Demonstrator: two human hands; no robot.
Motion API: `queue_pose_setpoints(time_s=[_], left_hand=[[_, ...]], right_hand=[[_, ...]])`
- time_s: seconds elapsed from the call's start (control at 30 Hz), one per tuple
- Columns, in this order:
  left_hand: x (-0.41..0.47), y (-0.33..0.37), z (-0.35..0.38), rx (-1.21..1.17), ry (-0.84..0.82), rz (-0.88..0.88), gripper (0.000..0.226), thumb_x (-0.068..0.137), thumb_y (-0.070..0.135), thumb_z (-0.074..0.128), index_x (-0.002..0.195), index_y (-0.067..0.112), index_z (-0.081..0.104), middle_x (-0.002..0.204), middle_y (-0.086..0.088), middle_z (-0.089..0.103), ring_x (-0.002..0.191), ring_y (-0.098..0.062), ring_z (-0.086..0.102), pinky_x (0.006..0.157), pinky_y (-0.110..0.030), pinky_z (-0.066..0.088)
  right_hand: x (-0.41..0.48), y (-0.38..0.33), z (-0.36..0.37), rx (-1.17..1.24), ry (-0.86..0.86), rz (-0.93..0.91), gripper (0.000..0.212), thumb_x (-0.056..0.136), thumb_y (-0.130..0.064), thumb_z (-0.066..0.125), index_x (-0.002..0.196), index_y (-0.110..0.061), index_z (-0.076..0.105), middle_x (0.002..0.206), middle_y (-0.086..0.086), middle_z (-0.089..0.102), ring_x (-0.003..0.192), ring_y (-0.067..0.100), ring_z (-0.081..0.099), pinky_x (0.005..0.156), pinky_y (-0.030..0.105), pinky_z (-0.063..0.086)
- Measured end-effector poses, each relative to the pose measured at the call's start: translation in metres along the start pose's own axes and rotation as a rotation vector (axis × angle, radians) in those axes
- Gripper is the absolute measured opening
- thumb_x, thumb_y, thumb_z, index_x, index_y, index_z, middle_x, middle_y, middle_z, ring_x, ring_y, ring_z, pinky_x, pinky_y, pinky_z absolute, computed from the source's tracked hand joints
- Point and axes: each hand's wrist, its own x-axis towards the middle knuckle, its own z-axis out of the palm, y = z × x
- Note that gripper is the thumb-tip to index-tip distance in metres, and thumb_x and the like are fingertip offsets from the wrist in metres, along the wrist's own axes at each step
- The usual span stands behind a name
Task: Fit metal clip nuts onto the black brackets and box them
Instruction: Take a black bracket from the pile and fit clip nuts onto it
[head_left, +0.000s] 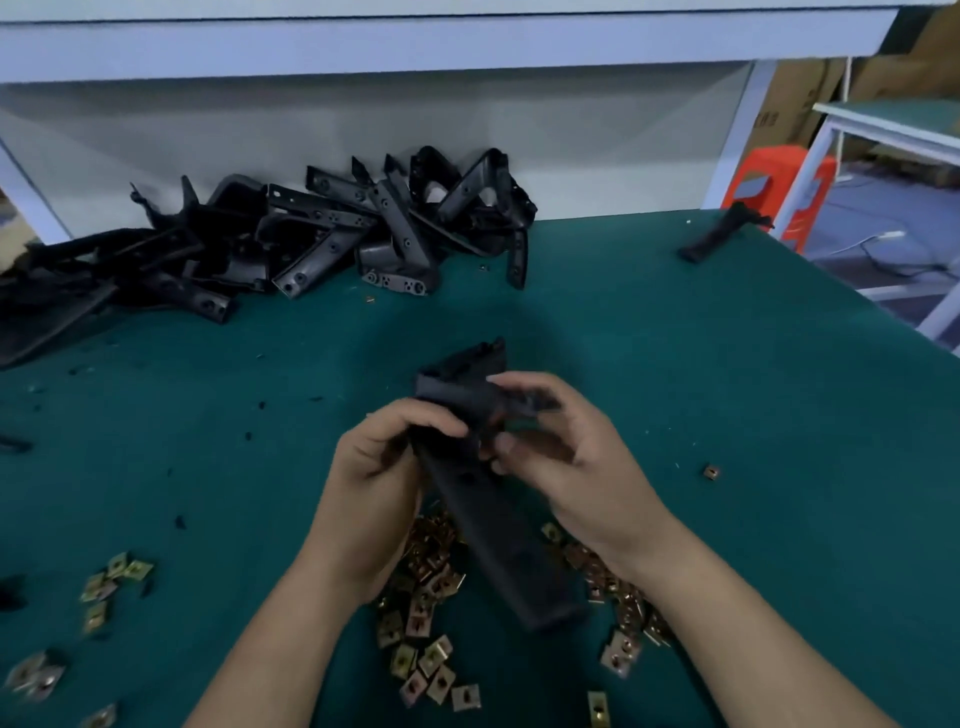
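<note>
1. Holding one bracket (498, 545) in both hands, clear of the table: with the left hand (384, 457), fingers curled round its far part from the left; with the right hand (566, 467), thumb and fingertips pinching the same part from the right.
2. Cannot tell whether a nut is already pinched there; too dark and blurred.
3. Lies near-to-far, slightly tilted: far end up between the hands, near end hanging lower and a little right, over the nuts (431, 571).
4. Likely key to the next move: loose nuts straight below and nearward of both wrists, about equally close to either. Reaching down with the right while keeping hold with the left looks simplest.
5. Further supply: heap (332, 234) of brackets far left against the back panel; stray bracket (722, 236) far right by the table edge; stray nut (710, 472) right, well apart from the hands; more nuts scattered near left.
6. Underneath, green mat (727, 389) flecked with black crumbs. Overhead at the far side, white shelf (415, 47). Beyond the right edge, orange stool (769, 182) and cartons. No box in view.
</note>
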Motion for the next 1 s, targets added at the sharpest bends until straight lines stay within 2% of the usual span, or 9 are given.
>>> queue_pose_setpoints(time_s=[0.1,0.17,0.27,0.37,0.43,0.57,0.67,0.8,1.0], left_hand=[[-0.001,0.007,-0.006,-0.149,-0.006,-0.164,0.064,0.09,-0.02,0.031,0.094,0.021,0.08,0.101,-0.009,0.076,0.081,-0.016,0.072,0.062,-0.023,0.056],[0.0,0.011,-0.01,-0.332,-0.007,-0.269,0.065,0.087,-0.019,0.028,0.106,0.014,0.08,0.115,-0.017,0.074,0.096,-0.027,0.075,0.073,-0.031,0.061],[0.0,0.016,-0.014,-0.498,-0.069,-0.348,0.056,0.076,0.001,0.035,0.115,0.003,0.075,0.126,-0.023,0.068,0.113,-0.041,0.067,0.089,-0.05,0.058],[-0.002,0.019,-0.015,-0.518,-0.084,-0.347,0.033,0.084,0.021,0.052,0.1,0.007,0.077,0.113,-0.014,0.072,0.105,-0.035,0.07,0.09,-0.053,0.055],[-0.003,0.019,-0.012,-0.408,-0.059,-0.339,0.015,0.091,0.03,0.066,0.088,0.015,0.067,0.098,-0.007,0.07,0.092,-0.024,0.072,0.085,-0.041,0.058],[-0.003,0.016,-0.01,-0.346,-0.036,-0.279,0.025,0.086,0.02,0.071,0.08,0.022,0.047,0.086,-0.001,0.066,0.08,-0.016,0.07,0.074,-0.026,0.058],[-0.003,0.016,-0.011,-0.374,-0.067,-0.294,0.022,0.086,0.015,0.069,0.094,0.022,0.05,0.092,-0.005,0.071,0.08,-0.019,0.072,0.071,-0.026,0.059],[-0.004,0.018,-0.011,-0.348,-0.105,-0.326,0.041,0.084,0.012,0.069,0.119,0.022,0.05,0.087,-0.014,0.068,0.068,-0.023,0.067,0.064,-0.027,0.057],[-0.006,0.02,-0.004,-0.356,-0.232,-0.313,0.032,0.089,0.007,0.061,0.119,0.015,0.054,0.083,-0.012,0.069,0.067,-0.021,0.069,0.062,-0.025,0.056]], right_hand=[[-0.002,-0.005,-0.008,-0.22,-0.039,-0.019,0.037,0.094,0.009,0.06,0.118,-0.018,0.07,0.11,-0.011,0.074,0.106,0.006,0.068,0.092,0.025,0.054],[-0.004,-0.01,-0.016,-0.4,-0.066,-0.005,0.03,0.096,0.003,0.059,0.109,-0.021,0.072,0.108,-0.01,0.074,0.105,0.006,0.067,0.09,0.02,0.051],[-0.01,-0.023,-0.037,-0.83,-0.2,0.107,0.018,0.091,-0.037,0.07,0.107,-0.042,0.066,0.11,-0.02,0.063,0.102,-0.003,0.058,0.082,0.017,0.043],[-0.024,-0.036,-0.056,-1.04,-0.499,0.335,0.067,0.058,-0.077,0.07,0.119,-0.056,0.052,0.113,-0.031,0.047,0.108,-0.012,0.044,0.088,0.022,0.043],[-0.029,-0.042,-0.056,-1.052,-0.58,0.388,0.074,0.052,-0.074,0.076,0.119,-0.059,0.049,0.11,-0.032,0.044,0.108,-0.011,0.043,0.089,0.025,0.045],[-0.026,-0.042,-0.047,-1.029,-0.51,0.344,0.041,0.069,-0.046,0.088,0.104,-0.044,0.066,0.094,-0.022,0.058,0.086,-0.004,0.057,0.076,0.019,0.051],[-0.027,-0.042,-0.047,-0.964,-0.502,0.375,0.026,0.074,-0.038,0.087,0.093,-0.04,0.07,0.085,-0.022,0.063,0.078,-0.005,0.061,0.068,0.017,0.051],[-0.026,-0.041,-0.048,-0.95,-0.49,0.367,0.018,0.078,-0.036,0.084,0.085,-0.037,0.068,0.087,-0.032,0.062,0.075,-0.002,0.062,0.068,0.023,0.053],[-0.026,-0.039,-0.047,-0.922,-0.423,0.304,0.017,0.089,-0.035,0.074,0.08,-0.034,0.059,0.081,-0.025,0.065,0.074,0.002,0.062,0.07,0.027,0.053]])
